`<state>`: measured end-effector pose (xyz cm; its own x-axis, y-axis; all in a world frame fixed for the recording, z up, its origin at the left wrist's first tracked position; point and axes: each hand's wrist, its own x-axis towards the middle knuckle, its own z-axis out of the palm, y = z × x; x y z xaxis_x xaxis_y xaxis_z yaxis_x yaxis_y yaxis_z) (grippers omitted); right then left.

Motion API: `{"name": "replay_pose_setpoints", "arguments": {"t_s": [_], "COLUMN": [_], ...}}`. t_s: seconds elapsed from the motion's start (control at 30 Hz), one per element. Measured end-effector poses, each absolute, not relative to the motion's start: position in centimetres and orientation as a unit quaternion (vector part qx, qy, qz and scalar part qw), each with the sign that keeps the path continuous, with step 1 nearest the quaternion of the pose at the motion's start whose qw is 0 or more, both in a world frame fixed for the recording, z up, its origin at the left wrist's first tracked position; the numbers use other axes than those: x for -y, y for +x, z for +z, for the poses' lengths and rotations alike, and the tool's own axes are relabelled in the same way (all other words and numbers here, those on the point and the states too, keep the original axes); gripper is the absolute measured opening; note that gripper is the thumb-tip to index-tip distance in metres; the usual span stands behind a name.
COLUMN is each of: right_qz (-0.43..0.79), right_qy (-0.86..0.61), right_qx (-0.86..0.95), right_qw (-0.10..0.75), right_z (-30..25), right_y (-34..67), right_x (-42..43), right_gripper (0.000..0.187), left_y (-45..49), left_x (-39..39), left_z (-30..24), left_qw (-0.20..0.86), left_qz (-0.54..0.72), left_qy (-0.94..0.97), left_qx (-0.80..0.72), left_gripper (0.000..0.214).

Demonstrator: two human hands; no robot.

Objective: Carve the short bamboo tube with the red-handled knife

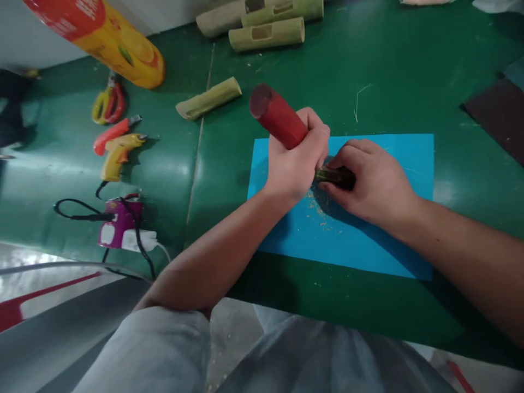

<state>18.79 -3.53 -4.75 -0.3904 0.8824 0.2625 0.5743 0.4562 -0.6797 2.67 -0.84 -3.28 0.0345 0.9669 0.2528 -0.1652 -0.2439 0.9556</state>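
My left hand (298, 159) is wrapped round a thick red cylindrical handle (277, 115) that tilts up and away to the left. The handle's lower end meets a small dark green piece (332, 175), on which my right hand (370, 180) is closed, pressing it down on a blue sheet (388, 245). Fine pale shavings (317, 210) lie on the sheet just below the hands. The tool's working end is hidden between the two hands.
On the green table (368, 71) lie several cut bamboo tubes (267, 34) at the back and one bamboo piece (209, 99) nearer. At the left are yellow-red scissors (108, 102), an orange knife (113, 134), a yellow glue gun (118, 155), a purple plug block (118, 224) with cables, and a yellow-red bag (110, 41).
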Motion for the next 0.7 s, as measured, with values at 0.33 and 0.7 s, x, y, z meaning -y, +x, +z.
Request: {"name": "replay_pose_setpoints", "arguments": {"t_s": [0.33,0.7], "right_qz": [0.237,0.236], "right_qy": [-0.457,-0.454], "right_qx": [0.804,0.806], "right_qw": [0.298,0.297], "right_z": [-4.7,-4.7], "right_y": [18.8,18.8], "right_x": [3.6,3.5], "right_gripper": [0.013,0.011], "left_y": [1.3,1.0], "left_x": [0.7,-0.3], "left_z": [-4.1,-5.5], "left_qw": [0.406,0.405], "left_qz": [0.548,0.592], "left_qy": [0.647,0.628], "left_qx": [-0.343,-0.301], "left_gripper": [0.061,0.054]}}
